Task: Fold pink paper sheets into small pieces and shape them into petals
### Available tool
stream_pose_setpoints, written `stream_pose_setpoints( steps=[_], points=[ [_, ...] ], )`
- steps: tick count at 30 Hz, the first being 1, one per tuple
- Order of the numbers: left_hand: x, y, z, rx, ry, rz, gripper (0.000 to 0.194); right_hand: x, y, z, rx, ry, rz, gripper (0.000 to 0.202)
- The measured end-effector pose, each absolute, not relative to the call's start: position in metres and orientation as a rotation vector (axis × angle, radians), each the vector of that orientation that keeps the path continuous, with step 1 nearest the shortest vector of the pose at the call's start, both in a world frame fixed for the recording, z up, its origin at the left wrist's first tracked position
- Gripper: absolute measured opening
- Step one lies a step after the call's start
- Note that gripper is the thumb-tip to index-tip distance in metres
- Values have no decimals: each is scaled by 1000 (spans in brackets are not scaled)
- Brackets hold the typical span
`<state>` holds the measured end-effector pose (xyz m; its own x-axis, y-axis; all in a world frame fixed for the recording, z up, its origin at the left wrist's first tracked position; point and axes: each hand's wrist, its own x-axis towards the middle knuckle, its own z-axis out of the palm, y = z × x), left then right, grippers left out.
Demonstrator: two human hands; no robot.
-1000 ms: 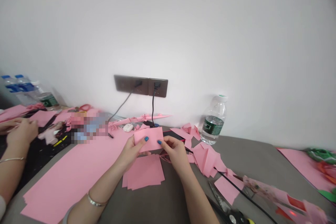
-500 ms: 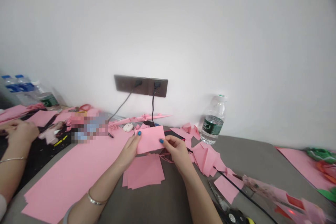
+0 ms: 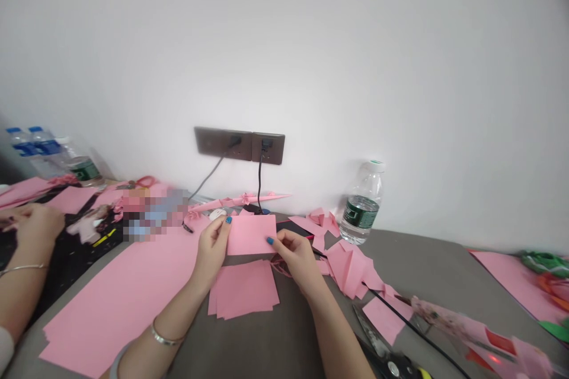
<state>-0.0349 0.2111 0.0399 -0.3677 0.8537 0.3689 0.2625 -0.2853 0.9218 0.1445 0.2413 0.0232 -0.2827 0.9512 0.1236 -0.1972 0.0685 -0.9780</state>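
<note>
My forearms slant in from the near side, left and right, and close toward each other around one small pink sheet [image 3: 251,235]. My left hand [image 3: 212,249] stands thumb up, the thumb pressed on the face at the far left corner and the rest behind, so those fingers have that edge pinched. My right hand [image 3: 297,256] turns inward, its thumb laid on the face by the near right corner and the other fingers curled; this grip is narrow too. The sheet is held flat between them, broad face toward me, just beyond the stack of pink sheets [image 3: 246,291]; whether its near edge touches the desk [image 3: 249,352] I cannot tell.

A silver bracelet [image 3: 162,339] rings my left forearm, which crosses the right edge of the long pink sheets [image 3: 120,302]. On the right, folded pink paper [image 3: 349,269] lies just beside my right wrist, with the water bottle [image 3: 361,207] upright beyond it. Nearer, the scissors [image 3: 392,368] and pink glue gun [image 3: 475,331] border my right forearm.

Grey desk shows in the wedge between my forearms, and again right of the bottle. On the far side, the wall [image 3: 284,41] bounds my reach. A co-worker's hand [image 3: 41,228] is well apart, to the left.
</note>
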Motion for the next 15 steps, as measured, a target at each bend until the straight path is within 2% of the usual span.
stream_pose_setpoints(
  steps=[15],
  points=[
    [-41, 213, 34, 1444, 1525, 1666, 31, 148, 241, 24, -894, -1385, 1580, 43]
  ],
)
